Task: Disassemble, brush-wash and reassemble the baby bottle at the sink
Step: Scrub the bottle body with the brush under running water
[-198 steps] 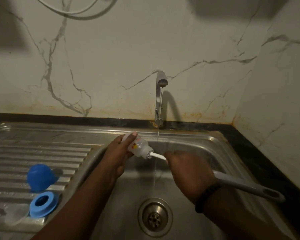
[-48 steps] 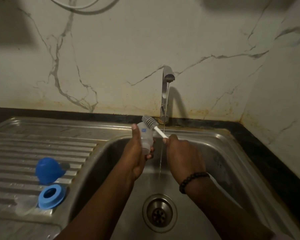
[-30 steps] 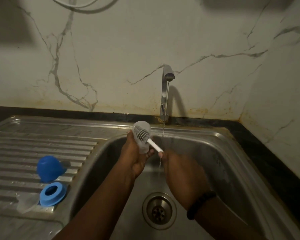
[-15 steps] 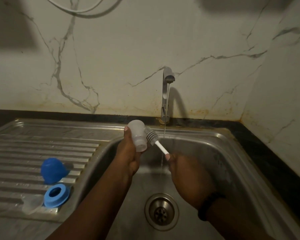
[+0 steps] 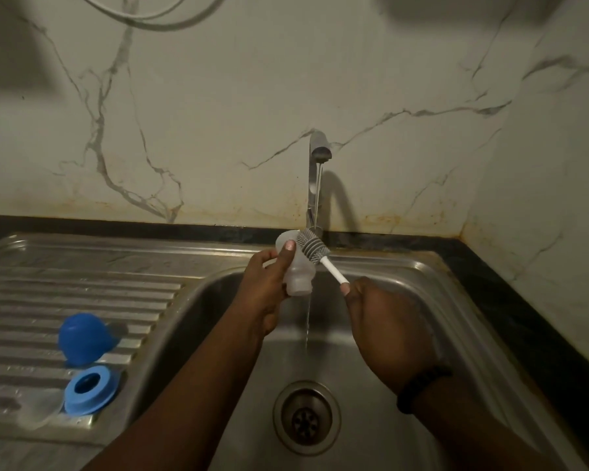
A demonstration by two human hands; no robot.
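Fingers, left: left hand (image 5: 264, 290) wrapped around the bottle (image 5: 295, 266), thumb pressed up its side, probably to stop slipping while scrubbed.
Fingers, right: right hand (image 5: 385, 321) closed on the brush (image 5: 315, 249) stem, fingertip showing right at the white shaft; choked up close for control, by the look of it.
Bottle: held over the basin, tilted, one end up toward 11 o'clock, the other down by the stream, likely so water drains off.
Brush head: laid against the bottle's outside at its 1 o'clock, not inside.
Tap (image 5: 315, 154): at 12 o'clock, thin stream running past the bottle down toward the drain (image 5: 306, 418).
Drainboard (image 5: 82, 290): blue cap (image 5: 82, 341) and blue ring (image 5: 89, 389) parked at 9 o'clock of the basin, out of the splash; clear piece beside the ring, maybe the teat, hard to tell.
Stage: outside scrub, reassembly not started.
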